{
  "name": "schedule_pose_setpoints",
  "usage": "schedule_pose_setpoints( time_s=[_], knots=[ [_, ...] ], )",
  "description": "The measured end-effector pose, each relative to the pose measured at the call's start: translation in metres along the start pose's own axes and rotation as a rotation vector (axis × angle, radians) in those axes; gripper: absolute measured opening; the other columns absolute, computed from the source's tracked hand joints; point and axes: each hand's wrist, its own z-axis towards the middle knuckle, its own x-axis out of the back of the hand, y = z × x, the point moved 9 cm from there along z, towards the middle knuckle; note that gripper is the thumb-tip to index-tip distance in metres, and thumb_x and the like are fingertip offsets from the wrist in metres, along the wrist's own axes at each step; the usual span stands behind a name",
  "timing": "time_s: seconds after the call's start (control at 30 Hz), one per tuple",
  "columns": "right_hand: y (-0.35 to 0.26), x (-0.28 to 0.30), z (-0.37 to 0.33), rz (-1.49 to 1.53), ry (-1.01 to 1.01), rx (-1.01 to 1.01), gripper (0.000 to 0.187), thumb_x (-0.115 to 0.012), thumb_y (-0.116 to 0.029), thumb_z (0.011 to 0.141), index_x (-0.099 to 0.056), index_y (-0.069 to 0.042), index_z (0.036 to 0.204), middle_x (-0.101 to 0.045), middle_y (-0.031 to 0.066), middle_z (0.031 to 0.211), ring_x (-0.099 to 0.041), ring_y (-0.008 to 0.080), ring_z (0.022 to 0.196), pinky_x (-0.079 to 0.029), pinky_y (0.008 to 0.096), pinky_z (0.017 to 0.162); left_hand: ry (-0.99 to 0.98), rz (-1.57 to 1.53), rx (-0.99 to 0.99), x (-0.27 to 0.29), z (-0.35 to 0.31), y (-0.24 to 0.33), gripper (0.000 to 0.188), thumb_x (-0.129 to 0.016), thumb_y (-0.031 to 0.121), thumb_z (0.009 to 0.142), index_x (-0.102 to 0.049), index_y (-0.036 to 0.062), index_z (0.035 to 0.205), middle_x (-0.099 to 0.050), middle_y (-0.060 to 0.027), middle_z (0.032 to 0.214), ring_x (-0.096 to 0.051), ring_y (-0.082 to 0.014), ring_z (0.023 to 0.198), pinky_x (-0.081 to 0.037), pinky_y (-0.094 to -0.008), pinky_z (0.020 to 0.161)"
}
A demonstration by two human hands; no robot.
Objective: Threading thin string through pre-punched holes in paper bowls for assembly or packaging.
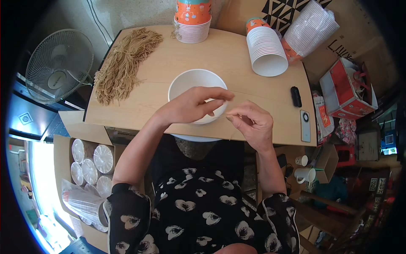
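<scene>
A white round bowl (192,80) stands near the table's front edge. My left hand (192,103) is over the bowl and hides part of its rim. Its fingers are stretched out, with the thumb apart from them and nothing visible in between. Just right of the bowl, my right hand (253,125) has thumb and forefinger pinched together. Something tiny and thin seems to be at those fingertips, too small to name. The two hands are close together but apart.
A bundle of tan strings (122,63) lies at the table's left. Stacked paper tubs (192,31) stand at the back, and another tub stack (266,51) lies at right. A phone (305,125) rests near the right edge. A carton (63,158) holds wrapped stacks below left.
</scene>
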Motion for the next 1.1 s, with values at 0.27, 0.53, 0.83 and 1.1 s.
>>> schedule_pose_setpoints(
  time_s=[0.27, 0.53, 0.83, 1.1],
  knots=[
    [0.003, 0.005, 0.011, 0.266, 0.005, -0.048, 0.01, -0.07, 0.002, 0.092, -0.071, 0.003, 0.102, -0.067, 0.0041, 0.089, -0.058, 0.0066, 0.071, -0.044, 0.0194, 0.061, -0.344, -0.326, 0.228, -0.042, 0.011, -0.021, 0.035, -0.046, 0.031, 0.109, -0.064, 0.003, 0.119, -0.065, -0.0021, 0.094, -0.063, -0.0103, 0.089, -0.053, -0.0241, 0.076],
    [0.026, 0.02, -0.003, 0.121, 0.026, -0.193, 0.008, -0.067, 0.0, 0.095, -0.068, 0.002, 0.102, -0.064, 0.0028, 0.088, -0.056, 0.0032, 0.066, -0.043, 0.0184, 0.057, -0.227, -0.405, 0.241, -0.05, -0.002, -0.023, 0.034, -0.043, 0.031, 0.111, -0.064, 0.0047, 0.111, -0.064, 0.0002, 0.089, -0.063, -0.007, 0.086, -0.051, -0.021, 0.073],
    [0.031, 0.012, 0.006, 0.066, -0.003, -0.187, 0.004, -0.069, 0.0, 0.092, -0.069, 0.002, 0.096, -0.058, 0.0004, 0.094, -0.05, 0.003, 0.07, -0.04, 0.019, 0.059, 0.213, 0.383, -0.049, -0.022, -0.005, -0.006, 0.019, -0.063, 0.009, 0.094, -0.069, -0.0015, 0.109, -0.073, -0.0147, 0.085, -0.072, -0.0224, 0.08, -0.056, -0.0364, 0.078],
    [0.032, 0.005, 0.026, 0.242, -0.045, -0.166, 0.006, -0.069, -0.003, 0.093, -0.069, 0.001, 0.097, -0.057, -0.0001, 0.1, -0.045, 0.0019, 0.071, -0.037, 0.0189, 0.061, -0.099, -0.088, 0.177, -0.011, 0.009, -0.026, 0.023, -0.06, 0.018, 0.101, -0.067, -0.0008, 0.112, -0.071, -0.0038, 0.093, -0.068, -0.0125, 0.087, -0.055, -0.0286, 0.079]
  ],
)
